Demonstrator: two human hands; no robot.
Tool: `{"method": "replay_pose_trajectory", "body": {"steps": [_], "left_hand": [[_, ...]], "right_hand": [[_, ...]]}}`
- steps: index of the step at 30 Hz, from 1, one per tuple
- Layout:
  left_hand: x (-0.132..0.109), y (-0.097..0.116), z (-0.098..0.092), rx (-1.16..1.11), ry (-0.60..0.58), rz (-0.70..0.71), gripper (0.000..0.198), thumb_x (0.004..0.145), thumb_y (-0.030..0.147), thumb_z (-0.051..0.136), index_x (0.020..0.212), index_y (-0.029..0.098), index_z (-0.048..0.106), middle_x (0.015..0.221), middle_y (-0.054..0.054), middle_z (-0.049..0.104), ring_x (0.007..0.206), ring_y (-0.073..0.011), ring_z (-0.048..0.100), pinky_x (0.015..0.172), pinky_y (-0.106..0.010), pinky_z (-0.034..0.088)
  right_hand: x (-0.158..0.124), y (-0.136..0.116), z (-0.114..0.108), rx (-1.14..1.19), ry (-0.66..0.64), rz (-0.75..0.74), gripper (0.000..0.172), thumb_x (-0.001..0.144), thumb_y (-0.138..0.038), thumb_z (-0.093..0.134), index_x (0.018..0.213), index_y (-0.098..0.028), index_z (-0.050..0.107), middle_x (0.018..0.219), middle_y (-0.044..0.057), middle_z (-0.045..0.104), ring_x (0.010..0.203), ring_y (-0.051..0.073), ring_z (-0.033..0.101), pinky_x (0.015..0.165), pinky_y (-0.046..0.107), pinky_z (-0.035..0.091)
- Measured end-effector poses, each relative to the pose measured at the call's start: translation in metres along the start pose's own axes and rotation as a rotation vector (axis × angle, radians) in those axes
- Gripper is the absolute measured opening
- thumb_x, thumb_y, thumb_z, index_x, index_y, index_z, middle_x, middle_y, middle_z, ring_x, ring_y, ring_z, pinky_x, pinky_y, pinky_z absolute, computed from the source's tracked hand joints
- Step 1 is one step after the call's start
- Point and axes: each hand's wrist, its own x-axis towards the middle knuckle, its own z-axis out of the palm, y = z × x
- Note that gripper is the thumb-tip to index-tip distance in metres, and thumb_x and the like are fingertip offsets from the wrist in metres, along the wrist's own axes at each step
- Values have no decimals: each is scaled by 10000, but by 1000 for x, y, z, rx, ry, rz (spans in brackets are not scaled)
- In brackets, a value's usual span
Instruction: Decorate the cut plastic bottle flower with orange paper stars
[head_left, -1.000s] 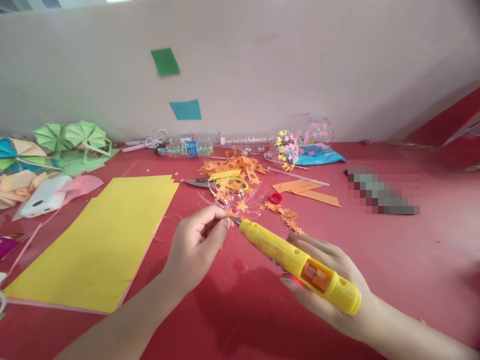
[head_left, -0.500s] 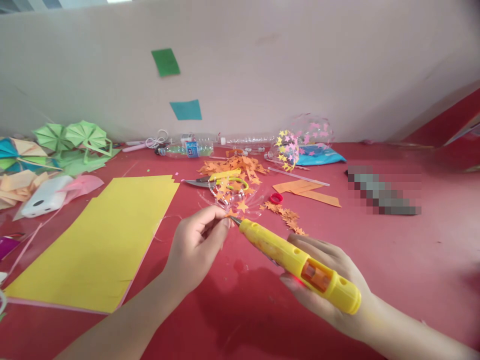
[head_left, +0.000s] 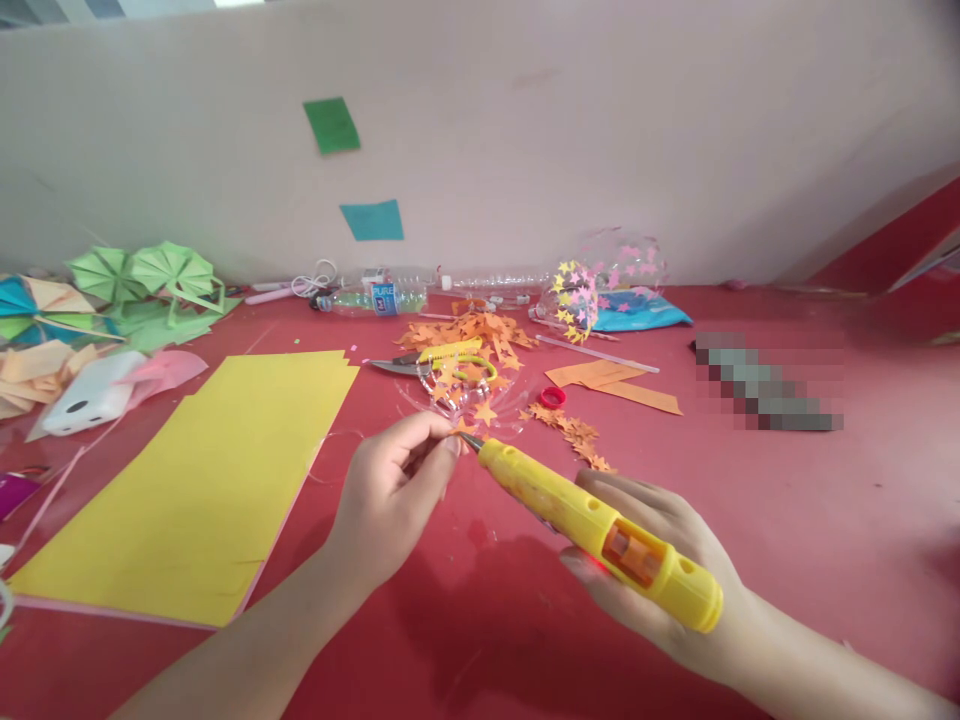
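Observation:
My right hand point(head_left: 660, 560) is wrapped round a yellow hot glue gun point(head_left: 577, 510), whose metal nozzle points left. The nozzle tip meets a small orange paper star point(head_left: 462, 426) pinched between the thumb and forefinger of my left hand point(head_left: 401, 485). Just beyond my fingers stands a clear plastic piece cut into strips point(head_left: 517, 408), with orange stars on it. Behind it lie scissors with yellow handles point(head_left: 487, 368) and a heap of orange paper stars point(head_left: 480, 330). Further orange stars point(head_left: 574, 435) trail along the table to the right.
Yellow paper sheets point(head_left: 187, 480) lie at left, near a white device point(head_left: 94, 395) and green folded-paper shapes point(head_left: 172, 270). Plastic bottles point(head_left: 409, 295) line the wall. Orange strips point(head_left: 615, 385), a red ring point(head_left: 553, 397), a star-covered clear piece point(head_left: 574, 300) and a blurred-out dark object point(head_left: 765, 385) are at right.
Almost nothing differs. Both hands, the glue gun and the pinched star keep practically the same place, with the nozzle still at the star.

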Motion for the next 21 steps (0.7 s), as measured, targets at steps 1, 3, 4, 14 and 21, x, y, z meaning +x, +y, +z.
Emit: {"method": "replay_pose_trajectory", "body": {"steps": [1, 3, 4, 14, 21], "left_hand": [[0, 0, 0, -1, 0, -2, 243, 859, 302, 468, 637, 205, 481, 500, 57, 411, 476, -91, 358, 450, -214, 298], [0, 1, 0, -4, 0, -2, 245, 860, 303, 468, 636, 203, 480, 501, 57, 411, 473, -89, 354, 449, -213, 296], [0, 1, 1, -4, -1, -2, 246, 859, 302, 468, 635, 203, 479, 500, 57, 410, 472, -89, 353, 448, -213, 297], [-1, 0, 0, 10, 5, 13, 252, 871, 298, 461, 638, 201, 474, 502, 53, 414, 466, -92, 356, 447, -212, 299], [-3, -2, 0, 251, 60, 192, 208, 885, 240, 444, 691, 195, 505, 509, 59, 401, 451, -84, 360, 455, -221, 290]], "right_hand": [[0, 0, 0, -1, 3, -1, 246, 898, -268, 481, 677, -222, 382, 580, -40, 424, 455, 93, 413, 432, 225, 316], [-1, 0, 0, -4, 9, -1, 248, 898, -267, 485, 678, -222, 378, 581, -41, 424, 456, 93, 412, 435, 224, 317], [-1, 0, 0, -7, 11, -4, 248, 898, -267, 485, 680, -223, 375, 581, -42, 423, 456, 92, 409, 435, 222, 317], [0, -2, -1, -19, 17, -33, 246, 896, -248, 488, 684, -227, 365, 574, -40, 410, 444, 93, 392, 421, 225, 305], [-1, 1, -1, -34, 10, -56, 203, 887, -210, 500, 733, -228, 368, 615, -37, 434, 474, 92, 404, 440, 224, 311]]}}
